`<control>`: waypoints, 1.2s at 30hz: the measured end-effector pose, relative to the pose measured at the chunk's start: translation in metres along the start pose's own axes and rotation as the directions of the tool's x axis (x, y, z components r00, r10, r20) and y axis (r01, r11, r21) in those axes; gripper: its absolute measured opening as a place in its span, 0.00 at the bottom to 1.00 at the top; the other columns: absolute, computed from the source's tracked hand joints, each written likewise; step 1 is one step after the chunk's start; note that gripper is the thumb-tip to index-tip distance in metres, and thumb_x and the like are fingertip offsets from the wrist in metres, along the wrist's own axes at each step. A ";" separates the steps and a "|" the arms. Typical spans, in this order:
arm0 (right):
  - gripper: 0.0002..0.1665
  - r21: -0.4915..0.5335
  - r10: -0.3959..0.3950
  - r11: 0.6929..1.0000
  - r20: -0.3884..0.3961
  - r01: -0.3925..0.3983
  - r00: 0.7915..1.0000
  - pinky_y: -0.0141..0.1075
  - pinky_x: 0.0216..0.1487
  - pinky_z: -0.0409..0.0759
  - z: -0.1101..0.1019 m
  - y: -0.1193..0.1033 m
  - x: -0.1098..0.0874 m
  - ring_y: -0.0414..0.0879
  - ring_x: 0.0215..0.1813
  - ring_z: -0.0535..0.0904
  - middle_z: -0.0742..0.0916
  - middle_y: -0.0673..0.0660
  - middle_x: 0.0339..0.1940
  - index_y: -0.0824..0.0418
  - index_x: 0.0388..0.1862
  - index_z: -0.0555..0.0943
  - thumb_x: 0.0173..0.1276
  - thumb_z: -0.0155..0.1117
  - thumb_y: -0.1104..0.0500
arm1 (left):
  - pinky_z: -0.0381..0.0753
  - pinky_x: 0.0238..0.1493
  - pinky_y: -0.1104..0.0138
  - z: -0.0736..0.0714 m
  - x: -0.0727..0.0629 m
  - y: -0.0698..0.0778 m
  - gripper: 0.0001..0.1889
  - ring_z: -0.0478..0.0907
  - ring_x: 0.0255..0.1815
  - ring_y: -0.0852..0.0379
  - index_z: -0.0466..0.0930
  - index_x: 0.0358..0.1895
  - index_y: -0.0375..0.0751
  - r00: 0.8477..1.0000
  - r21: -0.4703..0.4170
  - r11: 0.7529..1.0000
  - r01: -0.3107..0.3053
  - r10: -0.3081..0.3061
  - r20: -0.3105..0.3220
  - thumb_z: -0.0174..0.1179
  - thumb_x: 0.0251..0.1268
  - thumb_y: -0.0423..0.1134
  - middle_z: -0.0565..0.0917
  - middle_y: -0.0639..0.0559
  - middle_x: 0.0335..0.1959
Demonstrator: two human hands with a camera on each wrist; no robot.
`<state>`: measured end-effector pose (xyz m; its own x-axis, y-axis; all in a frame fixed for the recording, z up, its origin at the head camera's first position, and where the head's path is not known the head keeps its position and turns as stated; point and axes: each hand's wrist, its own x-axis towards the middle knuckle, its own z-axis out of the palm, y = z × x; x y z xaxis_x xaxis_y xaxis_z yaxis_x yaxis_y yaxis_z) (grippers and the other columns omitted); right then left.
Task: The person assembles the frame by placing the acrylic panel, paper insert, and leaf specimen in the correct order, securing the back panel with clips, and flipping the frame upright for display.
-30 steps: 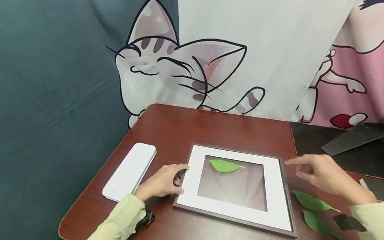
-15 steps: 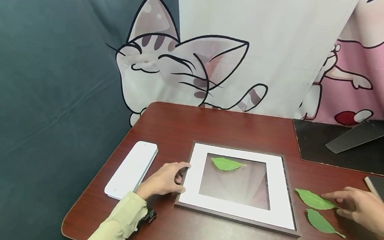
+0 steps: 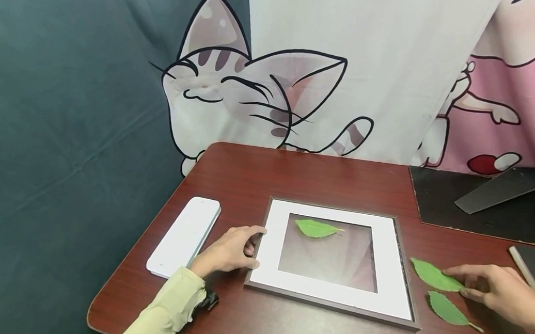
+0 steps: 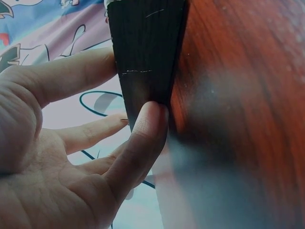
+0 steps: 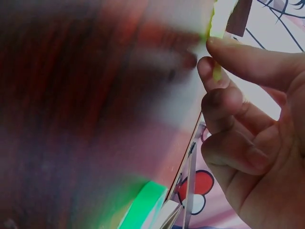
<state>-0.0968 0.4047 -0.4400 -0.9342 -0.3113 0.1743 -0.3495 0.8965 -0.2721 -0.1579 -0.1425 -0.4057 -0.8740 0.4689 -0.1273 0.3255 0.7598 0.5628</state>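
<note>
A dark-rimmed picture frame (image 3: 332, 305) with a white mat lies flat on the table. One green leaf (image 3: 316, 229) lies inside the mat's window, near its far edge. My left hand (image 3: 229, 252) holds the frame's left side, thumb and fingers against the edge; the left wrist view shows a fingertip pressed to the dark frame side (image 4: 143, 57). Right of the frame, my right hand (image 3: 503, 292) pinches a second leaf (image 3: 434, 276) near its stem between thumb and index finger. A third leaf (image 3: 447, 308) lies on the table just in front of it.
A white oblong case (image 3: 183, 236) lies at the table's left. A black board (image 3: 437, 199) with a dark flat strip (image 3: 501, 190) sits at the back right, and a dark panel with a pale edge (image 3: 528, 270) lies at the far right. Printed curtains hang behind.
My right hand has moved from above the frame's right edge down to the right and has taken hold of the farther leaf's stem end. My left hand stays on the frame.
</note>
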 end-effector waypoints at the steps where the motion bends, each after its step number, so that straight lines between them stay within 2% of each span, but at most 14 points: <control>1: 0.26 -0.013 0.004 1.000 0.004 -0.004 1.000 0.27 0.28 0.65 -0.001 -0.001 0.000 0.22 0.28 0.66 0.76 0.30 0.23 0.46 0.43 0.88 0.45 0.80 0.67 | 0.76 0.41 0.69 0.000 0.000 0.000 0.37 0.75 0.38 0.63 0.72 0.68 0.42 1.000 -0.001 1.000 0.002 -0.002 0.001 0.75 0.52 0.34 0.79 0.52 0.43; 6: 0.25 -0.035 -0.026 0.999 -0.043 0.025 0.999 0.27 0.27 0.65 -0.005 -0.001 0.003 0.21 0.29 0.67 0.78 0.28 0.24 0.46 0.40 0.88 0.43 0.80 0.69 | 0.76 0.41 0.70 0.000 -0.001 0.000 0.37 0.75 0.38 0.63 0.72 0.68 0.42 1.000 -0.005 1.000 0.002 -0.002 -0.001 0.75 0.51 0.34 0.79 0.52 0.43; 13: 0.28 0.050 -0.085 0.995 -0.093 0.090 0.992 0.19 0.29 0.64 -0.013 -0.004 0.006 0.22 0.30 0.70 0.83 0.29 0.30 0.48 0.42 0.88 0.43 0.78 0.73 | 0.76 0.41 0.70 0.000 -0.001 0.000 0.37 0.75 0.38 0.63 0.72 0.68 0.42 1.000 -0.005 1.000 0.000 0.000 -0.002 0.75 0.51 0.34 0.79 0.51 0.43; 14: 0.28 0.068 -0.083 0.994 -0.097 0.090 0.992 0.17 0.40 0.69 -0.016 -0.006 0.007 0.21 0.31 0.71 0.83 0.29 0.31 0.48 0.42 0.88 0.43 0.78 0.73 | 0.76 0.41 0.70 0.000 0.000 0.000 0.37 0.75 0.38 0.63 0.72 0.68 0.42 1.000 -0.005 1.000 0.000 0.000 -0.002 0.75 0.51 0.34 0.79 0.51 0.43; 15: 0.29 0.055 -0.085 0.994 -0.108 0.091 0.990 0.18 0.42 0.67 -0.018 -0.008 0.008 0.21 0.31 0.71 0.83 0.29 0.30 0.47 0.43 0.88 0.43 0.78 0.73 | 0.76 0.41 0.70 0.000 0.000 0.000 0.37 0.75 0.38 0.63 0.72 0.68 0.42 1.000 -0.004 1.000 -0.001 0.001 -0.001 0.75 0.51 0.34 0.79 0.51 0.43; 20: 0.29 0.024 -0.100 0.994 -0.146 0.104 0.984 0.18 0.41 0.68 -0.030 -0.020 0.018 0.21 0.30 0.72 0.85 0.31 0.29 0.44 0.44 0.88 0.44 0.79 0.70 | 0.76 0.41 0.69 0.000 0.000 0.001 0.37 0.76 0.39 0.63 0.72 0.68 0.42 1.000 -0.007 1.000 0.001 -0.001 0.001 0.75 0.51 0.34 0.80 0.51 0.43; 21: 0.30 0.006 -0.120 0.992 -0.161 0.123 0.980 0.20 0.29 0.63 -0.030 -0.022 0.020 0.21 0.30 0.72 0.85 0.31 0.30 0.43 0.43 0.88 0.43 0.80 0.70 | 0.76 0.42 0.69 0.000 0.000 0.001 0.37 0.76 0.39 0.63 0.72 0.68 0.42 1.000 -0.007 1.000 0.002 -0.002 0.002 0.75 0.51 0.34 0.80 0.51 0.43; 24: 0.32 0.039 -0.162 0.984 -0.185 0.172 0.969 0.18 0.28 0.64 -0.029 -0.029 0.027 0.21 0.30 0.72 0.85 0.31 0.31 0.43 0.43 0.88 0.40 0.80 0.72 | 0.77 0.41 0.70 0.001 0.000 0.001 0.37 0.76 0.38 0.63 0.72 0.68 0.42 1.000 -0.009 1.000 -0.002 0.002 0.001 0.75 0.51 0.34 0.80 0.51 0.44; 27: 0.31 0.063 -0.196 0.976 -0.182 0.210 0.964 0.19 0.27 0.61 -0.025 -0.034 0.032 0.22 0.29 0.70 0.82 0.30 0.28 0.44 0.42 0.88 0.40 0.80 0.72 | 0.77 0.41 0.70 0.001 0.001 0.001 0.37 0.76 0.38 0.63 0.72 0.68 0.42 1.000 -0.012 1.000 -0.011 0.011 0.001 0.75 0.51 0.34 0.80 0.51 0.43; 32: 0.30 0.121 -0.232 0.962 -0.114 0.245 0.966 0.17 0.31 0.66 -0.019 -0.048 0.043 0.21 0.33 0.74 0.87 0.34 0.35 0.44 0.43 0.88 0.44 0.79 0.71 | 0.76 0.41 0.71 0.001 0.000 0.001 0.37 0.76 0.38 0.63 0.72 0.68 0.42 1.000 -0.013 1.000 -0.016 0.016 0.000 0.75 0.51 0.34 0.79 0.51 0.43; 34: 0.29 0.130 -0.262 0.953 -0.098 0.273 0.960 0.16 0.34 0.68 -0.016 -0.055 0.050 0.21 0.36 0.76 0.90 0.37 0.38 0.44 0.44 0.88 0.44 0.80 0.70 | 0.76 0.41 0.71 0.000 0.000 0.001 0.37 0.76 0.37 0.63 0.72 0.68 0.42 1.000 -0.014 1.000 -0.010 0.010 -0.001 0.75 0.51 0.34 0.79 0.51 0.43; 36: 0.29 0.139 -0.295 0.942 -0.082 0.304 0.952 0.16 0.35 0.69 -0.013 -0.062 0.059 0.22 0.36 0.77 0.90 0.39 0.38 0.45 0.44 0.88 0.44 0.80 0.70 | 0.76 0.41 0.71 0.000 -0.001 0.001 0.37 0.75 0.38 0.63 0.72 0.68 0.42 1.000 -0.017 1.000 -0.001 0.001 -0.003 0.75 0.51 0.33 0.79 0.51 0.43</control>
<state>-0.1294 0.3350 -0.4009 -0.7801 -0.5352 0.3242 -0.6237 0.7065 -0.3345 -0.1571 -0.1425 -0.4050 -0.8748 0.4684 -0.1239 0.3205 0.7512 0.5771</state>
